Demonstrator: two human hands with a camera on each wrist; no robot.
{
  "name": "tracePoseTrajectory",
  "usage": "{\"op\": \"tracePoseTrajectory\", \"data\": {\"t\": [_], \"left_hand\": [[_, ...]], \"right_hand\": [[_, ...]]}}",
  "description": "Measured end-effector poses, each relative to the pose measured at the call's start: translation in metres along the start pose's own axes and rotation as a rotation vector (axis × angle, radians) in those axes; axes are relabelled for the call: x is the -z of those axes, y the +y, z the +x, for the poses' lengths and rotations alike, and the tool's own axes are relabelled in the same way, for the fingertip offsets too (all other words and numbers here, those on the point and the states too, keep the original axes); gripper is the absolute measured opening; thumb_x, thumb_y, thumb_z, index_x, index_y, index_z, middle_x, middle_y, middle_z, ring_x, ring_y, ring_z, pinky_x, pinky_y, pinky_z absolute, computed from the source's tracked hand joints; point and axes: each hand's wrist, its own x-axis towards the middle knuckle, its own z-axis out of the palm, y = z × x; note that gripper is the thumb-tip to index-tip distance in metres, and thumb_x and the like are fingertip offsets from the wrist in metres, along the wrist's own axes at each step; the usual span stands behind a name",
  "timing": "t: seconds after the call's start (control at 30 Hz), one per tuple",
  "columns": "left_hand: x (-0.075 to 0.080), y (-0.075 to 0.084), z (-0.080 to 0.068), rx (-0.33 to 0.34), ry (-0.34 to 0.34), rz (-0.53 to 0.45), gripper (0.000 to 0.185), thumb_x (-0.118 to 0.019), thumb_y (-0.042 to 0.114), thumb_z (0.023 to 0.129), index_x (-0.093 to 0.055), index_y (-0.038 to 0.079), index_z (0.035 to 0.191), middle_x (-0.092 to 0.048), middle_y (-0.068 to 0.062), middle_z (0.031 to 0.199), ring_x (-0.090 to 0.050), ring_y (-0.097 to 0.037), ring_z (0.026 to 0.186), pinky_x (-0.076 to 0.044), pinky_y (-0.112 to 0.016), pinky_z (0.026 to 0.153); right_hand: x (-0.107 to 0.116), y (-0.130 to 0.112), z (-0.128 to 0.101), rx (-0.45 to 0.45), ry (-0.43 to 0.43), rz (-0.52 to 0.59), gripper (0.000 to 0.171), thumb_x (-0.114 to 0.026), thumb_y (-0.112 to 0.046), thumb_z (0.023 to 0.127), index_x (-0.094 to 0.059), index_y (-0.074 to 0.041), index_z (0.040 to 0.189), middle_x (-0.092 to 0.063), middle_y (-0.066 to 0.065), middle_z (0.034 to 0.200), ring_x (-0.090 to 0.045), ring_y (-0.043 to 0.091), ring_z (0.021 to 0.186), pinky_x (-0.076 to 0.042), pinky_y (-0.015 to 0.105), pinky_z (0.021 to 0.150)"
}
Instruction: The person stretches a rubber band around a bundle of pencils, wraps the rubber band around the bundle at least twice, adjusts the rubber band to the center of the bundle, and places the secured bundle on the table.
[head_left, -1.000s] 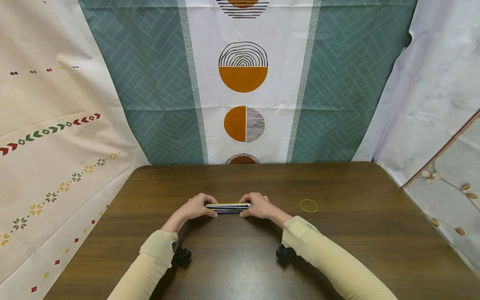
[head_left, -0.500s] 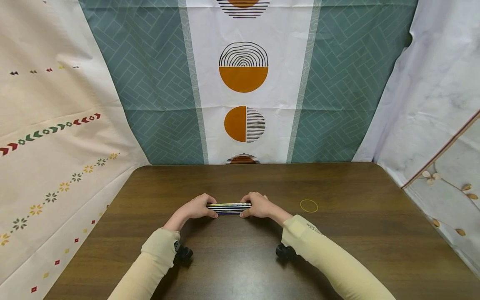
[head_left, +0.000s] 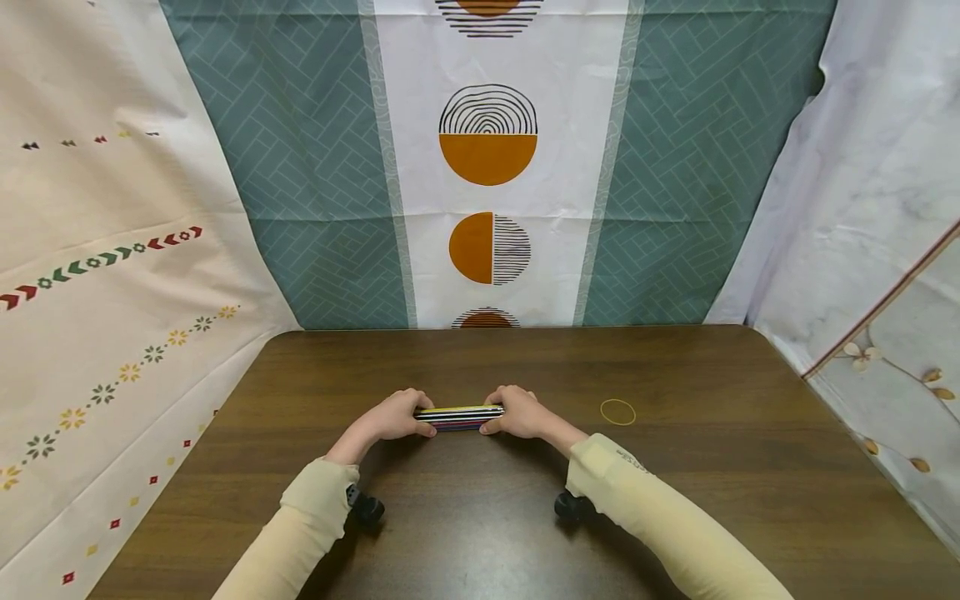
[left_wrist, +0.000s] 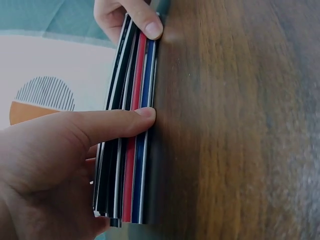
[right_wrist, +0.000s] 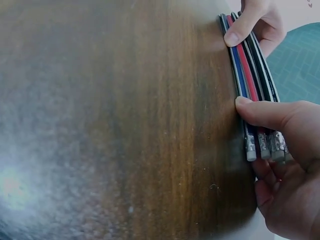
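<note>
A bundle of several striped pencils (head_left: pixel 459 416) lies level just above the dark wooden table (head_left: pixel 480 508), at its middle. My left hand (head_left: pixel 393 417) grips the bundle's left end, thumb in front and fingers behind. My right hand (head_left: pixel 519 413) grips the right end the same way. In the left wrist view the pencils (left_wrist: pixel 131 130) show blue, red and black-and-white stripes under my left thumb (left_wrist: pixel 115 125). The right wrist view shows the pencils' (right_wrist: pixel 246 75) eraser ends (right_wrist: pixel 265 150) at my right hand (right_wrist: pixel 280 150).
A thin yellow rubber band (head_left: pixel 617 411) lies flat on the table to the right of my right hand. Patterned cloth hangs behind the table and on both sides. Wrist cameras (head_left: pixel 365 507) sit under both sleeves.
Both hands have stayed on the pencil bundle in the same place; the bundle has barely shifted.
</note>
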Motion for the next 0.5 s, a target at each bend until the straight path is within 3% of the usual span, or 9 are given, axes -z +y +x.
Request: {"op": "tracePoseTrajectory", "data": {"t": [0.17,0.3,0.5], "left_hand": [[0.003,0.003,-0.001,-0.036,-0.02,0.0,0.016,-0.079,0.014,0.081,-0.072,0.005,0.093,-0.067,-0.002,0.088,-0.049,-0.011,0.078,-0.041,-0.026,0.072],[0.007,0.006,-0.001,-0.054,-0.054,-0.012,0.013,-0.078,0.014,0.082,-0.071,0.007,0.09,-0.065,0.001,0.082,-0.047,-0.009,0.073,-0.039,-0.023,0.068],[0.012,0.009,-0.002,-0.077,-0.112,-0.063,0.008,-0.074,0.011,0.086,-0.067,0.008,0.087,-0.066,0.001,0.074,-0.054,-0.007,0.066,-0.042,-0.022,0.066]], "right_hand": [[0.001,0.002,-0.002,0.026,0.01,0.04,0.018,-0.08,-0.023,0.082,-0.074,-0.014,0.097,-0.066,0.003,0.098,-0.054,0.014,0.081,-0.041,0.033,0.078],[0.002,0.004,-0.002,0.046,0.012,0.102,0.019,-0.08,-0.019,0.083,-0.072,-0.011,0.098,-0.066,0.005,0.098,-0.054,0.012,0.072,-0.046,0.027,0.066],[0.006,0.004,-0.002,0.058,-0.027,0.212,0.015,-0.078,-0.014,0.084,-0.069,-0.01,0.095,-0.068,0.002,0.081,-0.055,0.009,0.055,-0.047,0.024,0.055]]}}
